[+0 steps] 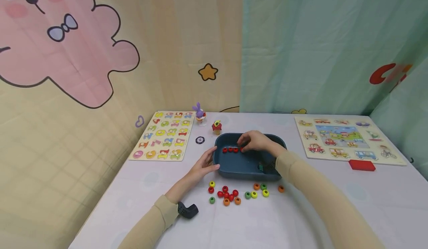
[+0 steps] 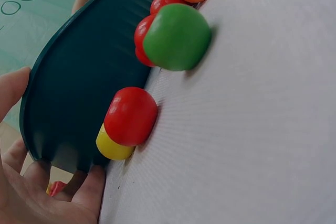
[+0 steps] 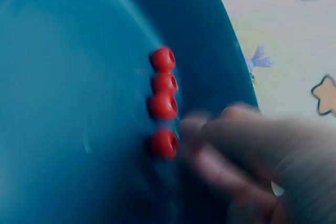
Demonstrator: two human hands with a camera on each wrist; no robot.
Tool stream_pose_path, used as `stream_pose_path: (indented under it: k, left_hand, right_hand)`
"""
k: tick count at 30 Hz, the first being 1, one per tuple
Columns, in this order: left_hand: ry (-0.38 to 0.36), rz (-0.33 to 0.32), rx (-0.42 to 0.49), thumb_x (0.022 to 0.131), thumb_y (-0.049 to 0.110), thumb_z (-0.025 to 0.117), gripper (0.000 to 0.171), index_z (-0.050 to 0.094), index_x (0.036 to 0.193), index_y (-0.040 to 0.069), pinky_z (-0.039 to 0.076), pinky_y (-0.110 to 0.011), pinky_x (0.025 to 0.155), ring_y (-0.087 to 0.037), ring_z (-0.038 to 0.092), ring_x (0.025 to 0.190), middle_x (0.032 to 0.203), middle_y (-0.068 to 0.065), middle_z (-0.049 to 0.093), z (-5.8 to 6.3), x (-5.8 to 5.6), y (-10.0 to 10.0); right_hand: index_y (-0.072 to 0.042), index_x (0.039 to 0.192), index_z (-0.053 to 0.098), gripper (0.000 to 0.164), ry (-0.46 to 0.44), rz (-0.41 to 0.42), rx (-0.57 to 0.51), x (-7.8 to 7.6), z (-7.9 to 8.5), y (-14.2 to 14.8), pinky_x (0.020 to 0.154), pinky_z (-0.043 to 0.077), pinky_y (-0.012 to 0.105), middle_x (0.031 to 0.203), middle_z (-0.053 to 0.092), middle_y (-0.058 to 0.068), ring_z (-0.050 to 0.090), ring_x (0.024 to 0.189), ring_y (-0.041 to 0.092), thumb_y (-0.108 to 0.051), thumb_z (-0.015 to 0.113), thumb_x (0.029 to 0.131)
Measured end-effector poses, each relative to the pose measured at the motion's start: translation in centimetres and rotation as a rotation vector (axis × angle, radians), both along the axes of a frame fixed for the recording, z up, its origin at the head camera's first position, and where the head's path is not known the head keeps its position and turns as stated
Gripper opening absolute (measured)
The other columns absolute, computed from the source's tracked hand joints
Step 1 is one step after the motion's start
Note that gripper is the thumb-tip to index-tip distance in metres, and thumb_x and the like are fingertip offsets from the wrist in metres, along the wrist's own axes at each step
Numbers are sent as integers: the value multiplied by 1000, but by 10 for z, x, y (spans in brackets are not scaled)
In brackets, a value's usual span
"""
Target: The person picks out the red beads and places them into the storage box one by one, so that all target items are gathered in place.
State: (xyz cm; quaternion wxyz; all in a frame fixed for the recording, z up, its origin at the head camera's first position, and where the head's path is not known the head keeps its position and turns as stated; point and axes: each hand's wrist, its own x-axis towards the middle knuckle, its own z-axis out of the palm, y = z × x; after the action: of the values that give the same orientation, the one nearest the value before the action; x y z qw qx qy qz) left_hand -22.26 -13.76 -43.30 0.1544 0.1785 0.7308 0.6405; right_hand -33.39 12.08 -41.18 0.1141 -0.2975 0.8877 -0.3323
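Readable: coloured numerals on pale rectangular puzzle board [image 1: 164,137]. Left hand [image 1: 201,166] spread wide, touching left edge of dark-blue rounded tray [image 1: 234,165]; round red holed beads [image 1: 230,149] lined by its far wall, room nearside, right hand [image 1: 257,141] at row's end, fingers bent (blurred, can't tell if pinching).

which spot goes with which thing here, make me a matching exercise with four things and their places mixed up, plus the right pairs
Things
1. left hand
2. right hand
3. red block
4. rabbit toy

Places
A. by the near edge of the picture board
B. touching the left end of the tray
C. near the far edge of the table
D. inside the tray, at one end of a row of red beads

Right pairs
1-B
2-D
3-A
4-C
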Motion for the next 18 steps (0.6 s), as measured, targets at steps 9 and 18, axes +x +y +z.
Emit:
stream_pose_path:
  k: [9,18]
  left_hand:
    - [-34,6,-9,88,21,56,64,21,142,24,26,-39,103,-20,20,132,147,2,17,1,0,-1]
    - [-11,23,18,83,31,62,65,26,138,34,27,-41,102,-19,23,131,145,5,21,-26,-13,-4]
  right_hand:
    - [-3,108,61,34,11,98,-132,29,62,2,77,50,32,99,64,4,61,85,17,-14,70,77]
    - [-16,103,63,25,-32,289,-252,118,45,-7,62,52,27,97,64,-1,60,72,10,-26,66,80]
